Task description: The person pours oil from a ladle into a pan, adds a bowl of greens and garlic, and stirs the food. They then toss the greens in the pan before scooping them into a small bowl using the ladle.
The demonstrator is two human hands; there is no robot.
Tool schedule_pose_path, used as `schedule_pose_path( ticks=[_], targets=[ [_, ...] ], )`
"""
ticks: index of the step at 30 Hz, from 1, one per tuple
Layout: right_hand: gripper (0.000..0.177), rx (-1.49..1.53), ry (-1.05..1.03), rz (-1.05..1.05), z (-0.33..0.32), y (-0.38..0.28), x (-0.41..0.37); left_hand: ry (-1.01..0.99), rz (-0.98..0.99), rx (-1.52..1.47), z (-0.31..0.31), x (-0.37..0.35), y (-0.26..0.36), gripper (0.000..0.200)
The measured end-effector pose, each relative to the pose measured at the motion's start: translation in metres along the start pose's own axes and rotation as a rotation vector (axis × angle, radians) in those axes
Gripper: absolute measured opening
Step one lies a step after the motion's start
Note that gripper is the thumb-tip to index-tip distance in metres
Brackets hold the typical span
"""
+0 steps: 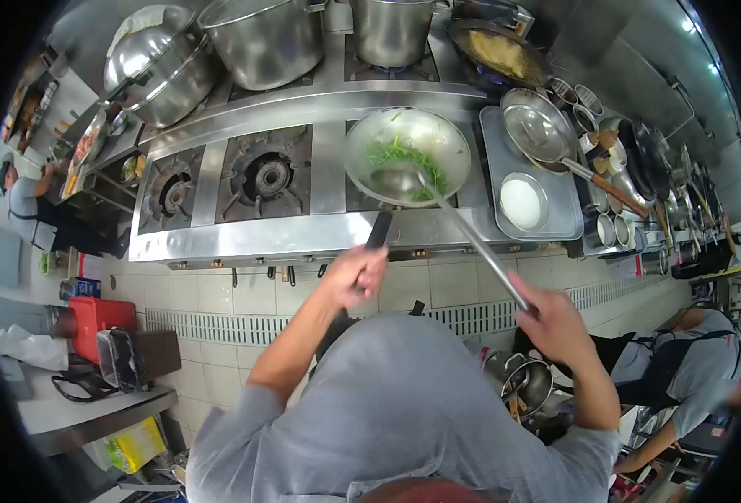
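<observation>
A wok (450, 138) with chopped green vegetables (408, 158) in it sits over a front burner of the steel stove. My left hand (355, 275) is wrapped round its black handle (379, 230), which points back toward me. In my right hand (555, 323) is the end of a long metal ladle (481, 247). The bowl of the ladle lies inside the wok, against the greens.
Right of the wok, a metal tray (563, 220) holds a bowl of white contents (523, 201) and a strainer (538, 126). Large pots (266, 42) stand along the back. Another pan (496, 54) with yellowish food is at the back right. A person (681, 360) bends over at the right.
</observation>
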State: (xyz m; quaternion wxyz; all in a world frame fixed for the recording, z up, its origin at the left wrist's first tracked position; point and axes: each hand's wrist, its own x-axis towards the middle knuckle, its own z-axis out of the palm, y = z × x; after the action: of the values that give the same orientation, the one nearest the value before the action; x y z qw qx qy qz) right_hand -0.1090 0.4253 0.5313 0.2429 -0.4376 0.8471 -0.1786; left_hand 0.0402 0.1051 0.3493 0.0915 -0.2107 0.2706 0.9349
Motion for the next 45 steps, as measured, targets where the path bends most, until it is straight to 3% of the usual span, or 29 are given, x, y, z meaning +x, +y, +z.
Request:
schedule_pose_path(
  ticks=[1,3,7,9,11,13,15,17,19,21,24,25,28,31,32,35,37,41,44,45],
  targets=[
    [0.068,-0.067,0.096,-0.054,0.013,0.007,0.017,-0.088,0.018,0.014,-0.007,0.024,0.008,0.033],
    [0.068,-0.192,0.296,-0.173,0.042,0.019,0.052,-0.038,-0.013,-0.116,-0.004,0.057,0.024,0.034],
    [0.065,0.024,0.087,0.071,-0.004,-0.036,-0.022,-0.051,0.059,0.050,-0.020,0.001,0.006,0.035],
    [0.067,-0.021,0.084,-0.023,-0.004,-0.034,-0.020,0.060,-0.023,-0.015,-0.001,-0.034,0.005,0.036],
    [0.067,-0.112,0.127,-0.037,0.016,-0.020,-0.007,-0.039,0.022,0.101,-0.019,-0.003,0.007,0.035],
    [0.065,-0.256,0.237,-0.002,0.051,0.006,0.042,-0.051,0.031,0.043,-0.013,0.031,0.020,0.036],
    [0.066,-0.214,0.298,0.003,0.055,-0.003,0.031,-0.048,0.063,0.000,-0.007,0.050,0.028,0.036],
    [0.067,-0.132,0.273,0.019,0.044,-0.019,-0.006,-0.133,0.082,0.072,-0.024,0.024,0.015,0.033],
    [0.068,-0.051,0.188,0.022,0.020,-0.026,-0.029,0.006,0.083,0.040,-0.010,-0.020,0.007,0.027],
    [0.069,0.003,0.100,0.012,0.018,-0.026,-0.039,0.016,0.065,0.063,0.002,-0.029,0.009,0.028],
    [0.067,-0.166,0.252,-0.014,0.045,-0.003,0.025,-0.248,0.023,0.013,-0.027,0.048,0.026,0.036],
    [0.067,-0.149,0.262,-0.001,0.052,-0.006,0.020,-0.142,-0.025,-0.018,-0.013,0.061,0.039,0.039],
    [0.068,-0.115,0.326,-0.037,0.046,-0.009,-0.001,-0.128,0.007,0.027,-0.018,0.031,0.020,0.034],
    [0.071,0.111,0.191,-0.049,0.034,-0.019,-0.043,0.077,0.006,0.061,0.003,-0.029,0.003,0.036],
    [0.070,0.056,0.090,-0.006,0.030,-0.019,-0.039,0.010,0.063,0.118,-0.004,-0.023,-0.004,0.033],
    [0.067,-0.133,0.173,0.111,0.059,-0.002,0.016,-0.154,0.065,0.009,-0.034,0.048,0.009,0.033],
    [0.065,-0.124,0.250,0.089,0.070,-0.004,0.020,-0.033,-0.057,-0.187,0.000,0.062,0.034,0.036],
    [0.062,0.081,0.219,-0.001,0.036,-0.027,-0.039,-0.053,0.053,0.024,-0.018,-0.004,0.001,0.032],
    [0.062,-0.023,0.114,0.009,0.036,-0.017,-0.028,0.018,0.045,0.087,-0.005,-0.016,0.002,0.040],
    [0.062,-0.097,0.161,0.039,0.046,-0.008,-0.010,-0.123,0.045,0.091,-0.024,0.011,0.007,0.042]
  ],
)
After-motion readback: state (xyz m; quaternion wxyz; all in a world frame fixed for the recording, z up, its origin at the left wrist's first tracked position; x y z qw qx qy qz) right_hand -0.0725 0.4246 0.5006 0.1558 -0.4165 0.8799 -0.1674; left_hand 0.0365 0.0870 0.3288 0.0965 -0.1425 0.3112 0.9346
